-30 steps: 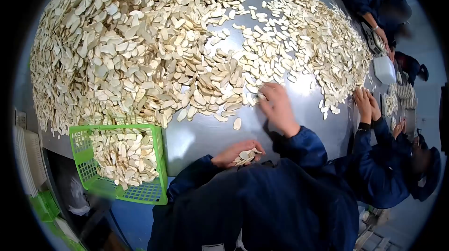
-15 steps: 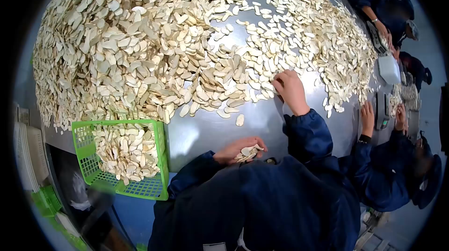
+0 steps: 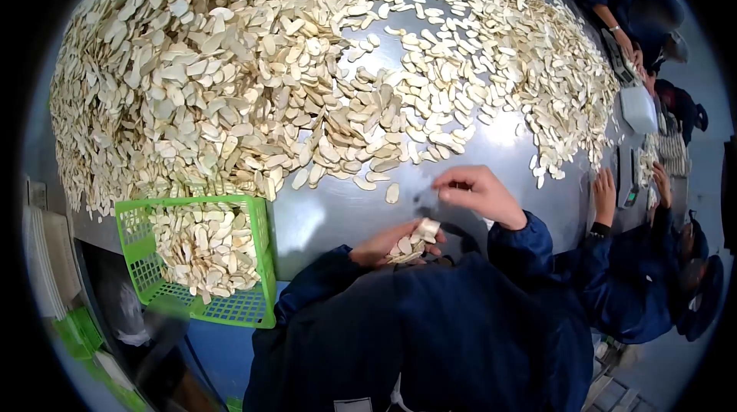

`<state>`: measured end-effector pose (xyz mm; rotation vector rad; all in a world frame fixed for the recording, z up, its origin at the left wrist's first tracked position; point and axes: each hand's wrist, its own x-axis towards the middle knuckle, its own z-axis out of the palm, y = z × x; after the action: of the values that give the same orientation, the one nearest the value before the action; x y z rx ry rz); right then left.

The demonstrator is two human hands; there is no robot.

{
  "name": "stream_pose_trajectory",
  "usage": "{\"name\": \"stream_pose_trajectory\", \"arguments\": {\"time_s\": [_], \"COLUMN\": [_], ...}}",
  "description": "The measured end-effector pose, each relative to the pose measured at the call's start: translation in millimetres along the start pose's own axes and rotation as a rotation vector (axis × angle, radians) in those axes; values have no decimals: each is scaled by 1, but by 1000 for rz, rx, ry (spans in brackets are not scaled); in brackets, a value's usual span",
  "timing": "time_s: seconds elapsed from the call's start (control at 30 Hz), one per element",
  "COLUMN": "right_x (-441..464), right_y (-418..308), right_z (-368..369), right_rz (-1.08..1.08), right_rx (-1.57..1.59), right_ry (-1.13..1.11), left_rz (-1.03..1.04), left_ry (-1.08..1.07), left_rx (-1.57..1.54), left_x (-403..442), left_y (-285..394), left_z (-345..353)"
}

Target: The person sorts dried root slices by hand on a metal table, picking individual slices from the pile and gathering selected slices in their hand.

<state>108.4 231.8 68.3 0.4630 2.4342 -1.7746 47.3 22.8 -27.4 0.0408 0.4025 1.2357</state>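
Pale, flat oval slices (image 3: pixel 230 82) lie in a large heap on the metal table (image 3: pixel 330 216), with a thinner spread of smaller slices (image 3: pixel 530 67) to the right. Close to my body, my left hand (image 3: pixel 386 245) is curled around several slices (image 3: pixel 414 243). Above and right of it, my right hand (image 3: pixel 482 193) hovers over bare metal, its thumb and fingers bent with a gap between them and nothing visible in them. A single slice (image 3: pixel 392 193) lies apart, left of my right hand.
A green basket (image 3: pixel 265 258) with slices in it stands at the table's left front edge. Co-workers in dark blue sit on the right, one with a hand (image 3: pixel 604 196) near a scale (image 3: pixel 628 176). A white container (image 3: pixel 639 110) stands farther back.
My right hand has left the edge of the spread slices and come down toward my left hand. More slices now show in my left hand. A co-worker's hands moved apart by the scale.
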Motion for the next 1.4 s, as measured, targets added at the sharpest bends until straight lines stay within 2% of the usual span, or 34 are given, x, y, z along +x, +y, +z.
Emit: {"name": "stream_pose_trajectory", "arguments": {"time_s": [0.13,0.23,0.27,0.33,0.53,0.8,0.97,1.07,1.1,1.2,1.23,1.37,1.4], "right_x": [21,38,41,47,32,27,33,23,17,-10,-14,8,15], "right_y": [22,33,27,30,42,33,36,39,38,13,2,23,30], "right_z": [21,47,52,60,41,50,63,53,45,26,18,11,9], "right_rz": [109,-37,8,50,46,-65,-103,-107,-122,-30,45,-21,-43], "right_rx": [-195,-566,-718,-784,-564,-631,-788,-625,-515,25,35,-488,-544], "right_ry": [299,412,383,368,437,480,384,380,316,-187,-309,461,497], "left_rz": [33,39,42,56,52,84,88,91,95,-16,-12,-41,-52], "left_ry": [-107,-101,-86,-92,-152,-106,-127,-147,-157,10,3,-4,6], "left_rx": [147,190,194,202,163,246,255,213,188,-19,-16,40,65], "left_x": [-3,-3,-4,-5,0,-3,-4,-3,-2,2,1,-2,-2], "left_y": [2,1,2,2,-3,1,1,0,0,-5,-3,0,0], "left_z": [-5,-7,-5,-6,-15,-5,-8,-9,-10,-12,-9,-2,-4]}}
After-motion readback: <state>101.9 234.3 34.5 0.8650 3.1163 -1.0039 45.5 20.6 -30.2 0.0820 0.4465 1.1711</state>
